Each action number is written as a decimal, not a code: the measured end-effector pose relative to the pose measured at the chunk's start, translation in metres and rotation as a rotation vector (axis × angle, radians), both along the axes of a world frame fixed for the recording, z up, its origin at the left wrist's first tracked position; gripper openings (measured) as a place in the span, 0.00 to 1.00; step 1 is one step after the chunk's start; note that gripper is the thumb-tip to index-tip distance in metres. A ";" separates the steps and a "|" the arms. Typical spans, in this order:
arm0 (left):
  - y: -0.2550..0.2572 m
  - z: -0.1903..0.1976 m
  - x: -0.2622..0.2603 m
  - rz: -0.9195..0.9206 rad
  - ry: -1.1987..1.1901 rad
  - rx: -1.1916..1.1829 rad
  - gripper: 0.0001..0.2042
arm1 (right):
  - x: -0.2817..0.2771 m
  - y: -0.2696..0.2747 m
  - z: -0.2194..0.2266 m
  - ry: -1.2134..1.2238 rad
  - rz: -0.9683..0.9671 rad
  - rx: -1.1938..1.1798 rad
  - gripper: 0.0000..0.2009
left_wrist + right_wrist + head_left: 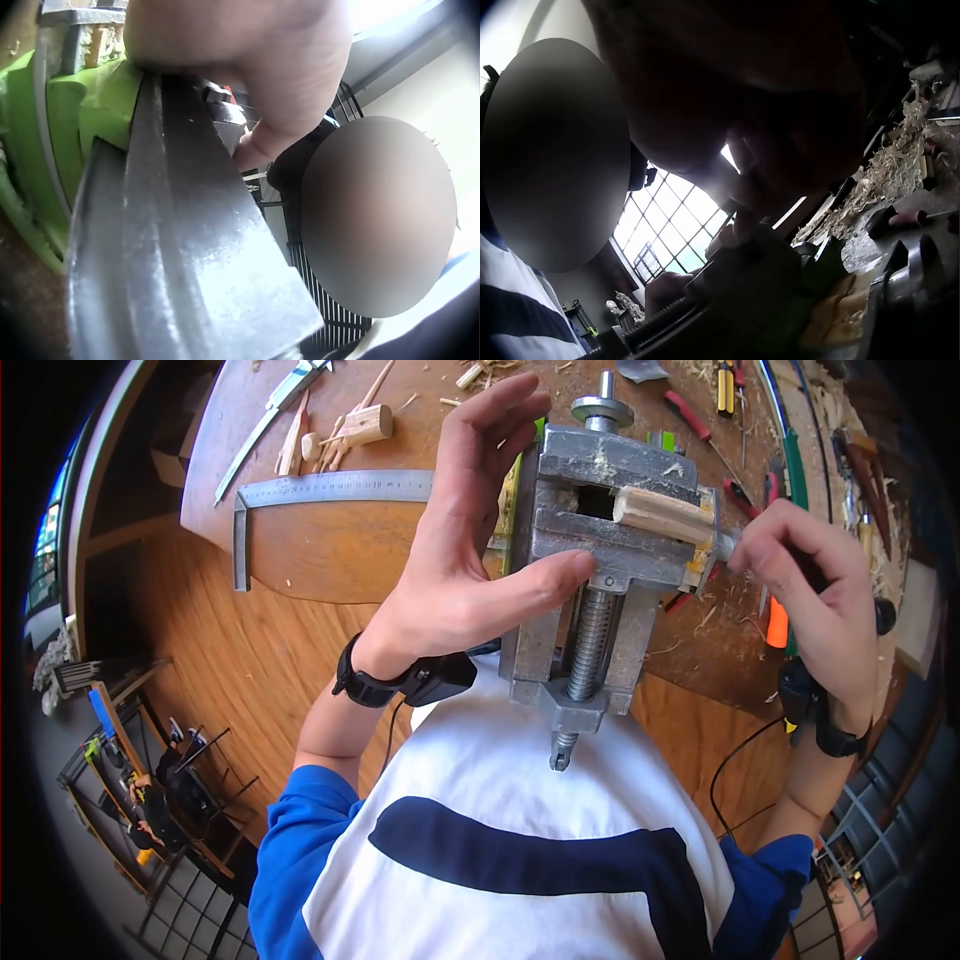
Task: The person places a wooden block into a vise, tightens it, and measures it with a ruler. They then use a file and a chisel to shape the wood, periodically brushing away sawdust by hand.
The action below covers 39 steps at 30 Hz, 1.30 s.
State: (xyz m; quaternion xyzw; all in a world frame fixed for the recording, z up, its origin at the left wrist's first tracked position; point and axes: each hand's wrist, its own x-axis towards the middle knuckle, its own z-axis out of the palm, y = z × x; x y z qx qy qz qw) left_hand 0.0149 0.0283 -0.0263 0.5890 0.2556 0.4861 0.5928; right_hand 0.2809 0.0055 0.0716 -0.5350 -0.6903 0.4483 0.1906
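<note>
A grey metal vise (610,555) stands over the table edge, its threaded screw (592,650) toward the person's shirt. A pale carved wooden stick (665,515) lies across between the vise's jaws, pointing left to right. My left hand (465,545) is spread along the vise's left side, thumb reaching over the near jaw and fingers extended upward. At the vise's right side my right hand (815,580) pinches a small grey piece (726,544) between thumb and curled fingers; its exact kind I cannot tell. The right wrist view is mostly dark.
On the table's left lie a metal square ruler (340,486), a caliper (262,435) and several carved wood pieces (365,426). To the right are a red-handled tool (688,415), a green-handled tool (795,470), an orange handle (777,622) and wood shavings (900,161).
</note>
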 end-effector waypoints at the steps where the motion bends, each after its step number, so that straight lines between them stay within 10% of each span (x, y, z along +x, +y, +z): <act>1: 0.006 -0.018 -0.008 -0.018 0.026 0.070 0.49 | 0.003 0.001 -0.005 0.006 -0.050 0.035 0.10; 39: 0.012 -0.029 -0.006 -0.028 0.049 0.149 0.50 | -0.010 -0.004 0.005 -0.088 -0.061 0.104 0.12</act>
